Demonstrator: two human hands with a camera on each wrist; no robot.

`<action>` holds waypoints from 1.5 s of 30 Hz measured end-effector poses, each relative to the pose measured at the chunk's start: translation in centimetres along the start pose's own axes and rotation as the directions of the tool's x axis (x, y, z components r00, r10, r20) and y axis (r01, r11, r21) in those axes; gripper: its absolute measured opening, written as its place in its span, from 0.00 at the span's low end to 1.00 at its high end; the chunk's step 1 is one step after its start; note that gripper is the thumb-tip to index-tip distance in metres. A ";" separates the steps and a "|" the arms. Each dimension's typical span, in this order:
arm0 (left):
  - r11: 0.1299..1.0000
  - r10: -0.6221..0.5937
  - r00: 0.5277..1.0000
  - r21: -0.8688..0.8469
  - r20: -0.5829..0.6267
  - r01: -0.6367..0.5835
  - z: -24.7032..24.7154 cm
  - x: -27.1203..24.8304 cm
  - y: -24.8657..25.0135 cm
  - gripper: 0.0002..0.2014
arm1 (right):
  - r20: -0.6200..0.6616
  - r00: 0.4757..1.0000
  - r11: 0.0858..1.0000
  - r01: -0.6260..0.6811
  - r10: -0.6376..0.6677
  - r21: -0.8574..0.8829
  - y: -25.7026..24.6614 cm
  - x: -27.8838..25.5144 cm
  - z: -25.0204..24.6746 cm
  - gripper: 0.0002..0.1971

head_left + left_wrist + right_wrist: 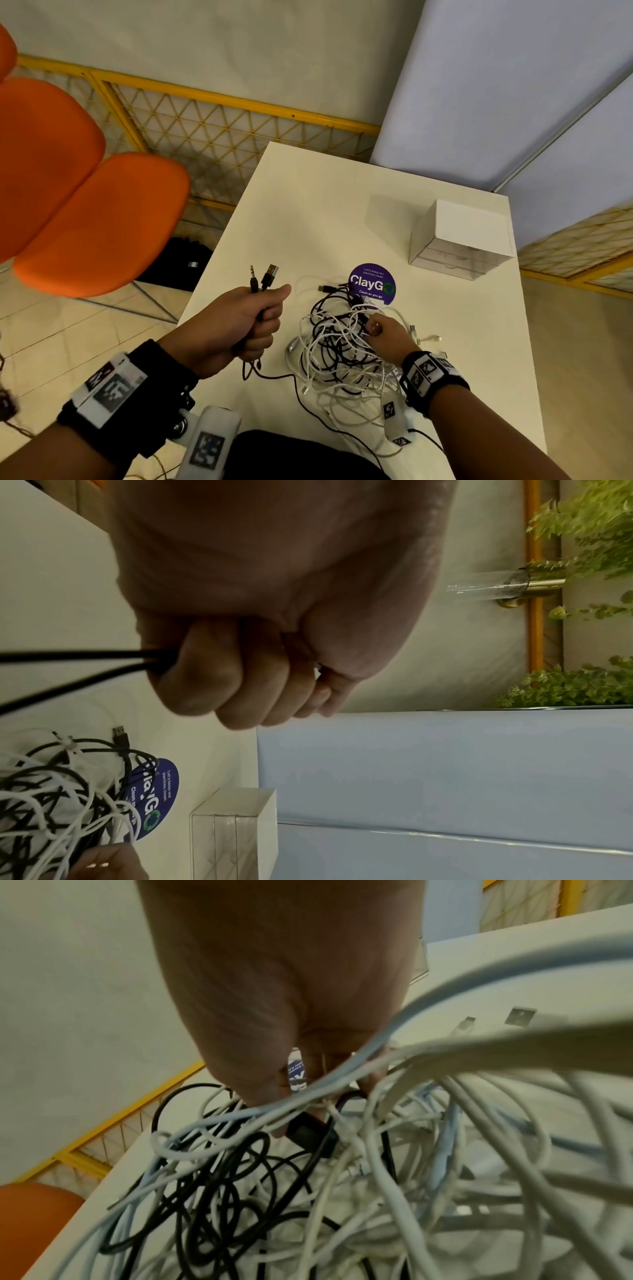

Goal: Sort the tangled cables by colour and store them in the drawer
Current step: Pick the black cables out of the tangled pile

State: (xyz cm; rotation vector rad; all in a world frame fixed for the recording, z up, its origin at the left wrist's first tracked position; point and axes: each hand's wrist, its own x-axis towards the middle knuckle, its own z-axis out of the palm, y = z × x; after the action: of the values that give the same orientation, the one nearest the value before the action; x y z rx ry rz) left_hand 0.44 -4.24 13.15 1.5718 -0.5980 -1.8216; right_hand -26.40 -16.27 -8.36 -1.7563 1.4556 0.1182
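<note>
Just right of my left hand point(239, 325) lies the tangle of black and white cables point(342, 349) on the white table point(308, 205), with my right hand point(385, 337) sunk into its far side. My left grip is a closed fist around two black cables point(255, 310); their plugs, an audio jack point(252, 279) and a USB-A plug point(270, 275), stick up above the thumb. Below the fist the two cords trail down toward the near table edge, and I cannot follow them into the heap. From the left wrist view the same two cords point(85, 661) leave the curled fingers point(212, 685), but the plugs are hidden behind the hand.

My right grip is harder to read. From the head view the fingertips are buried among strands. The right wrist view shows fingers point(263, 1085) pinching down at a dark plug body point(306, 1131), though white cable point(342, 1074) crosses in front and blurs the contact, so I take it as a pinch on that black plug without seeing the thumb clearly.

Beyond the right hand a purple round sticker point(373, 282) is partly covered by cable loops. Farther past it, to the right, stands the small white drawer unit point(459, 236) with clear fronts; its contents are too faint to make out. Loose white plugs point(424, 337) lie just right of the right hand. Left of my left hand, off the table, an orange chair point(85, 205) is cut off by the frame.
</note>
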 end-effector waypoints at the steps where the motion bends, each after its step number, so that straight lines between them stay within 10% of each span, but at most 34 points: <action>1: 1.000 0.000 1.000 -0.001 0.008 0.000 0.2 0.1 0.0 0.23 | 0.007 1.000 0.998 -0.015 0.015 0.055 0.0 0.0 -0.1 0.10; 5: 1.000 0.000 1.000 0.004 0.022 0.000 0.7 0.4 0.1 0.23 | 0.000 0.996 0.985 -0.084 0.084 0.151 -0.1 0.3 0.0 0.11; 12: 1.000 0.004 1.000 0.017 0.001 -0.004 1.0 0.5 0.2 0.24 | 0.003 0.999 0.984 -0.051 0.052 -0.170 -0.4 1.2 1.3 0.10; 17: 0.998 0.029 0.999 -0.047 -0.025 -0.031 0.9 0.5 0.0 0.25 | -0.166 0.981 0.956 0.052 -0.104 -0.287 -0.7 0.8 2.0 0.10; 21: 0.998 0.027 0.999 -0.055 -0.027 -0.028 1.1 0.9 -0.1 0.27 | -0.342 0.863 0.907 0.258 -0.371 -0.334 -1.2 -0.8 1.5 0.16; 31: 0.995 0.089 0.996 0.044 0.012 -0.090 3.3 1.8 -0.2 0.20 | -0.330 0.855 0.915 0.393 -0.399 -0.088 -6.7 -6.8 -3.7 0.04; 38: 0.983 0.184 0.983 -0.017 -0.013 -0.184 5.2 3.2 0.0 0.15 | -0.016 0.908 0.759 0.360 -0.419 0.542 -9.7 -11.4 -7.1 0.10; 45: 0.917 0.392 0.913 0.033 0.116 -0.398 6.4 3.4 -0.5 0.14 | -0.026 0.852 0.704 0.449 -0.522 0.550 -11.7 -14.5 -8.6 0.13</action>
State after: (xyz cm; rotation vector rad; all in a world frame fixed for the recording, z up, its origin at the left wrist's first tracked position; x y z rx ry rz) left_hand -6.14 -6.83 11.59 1.2779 -0.9510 -1.5958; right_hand -24.71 -10.81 11.36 -1.5517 0.7679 -0.4178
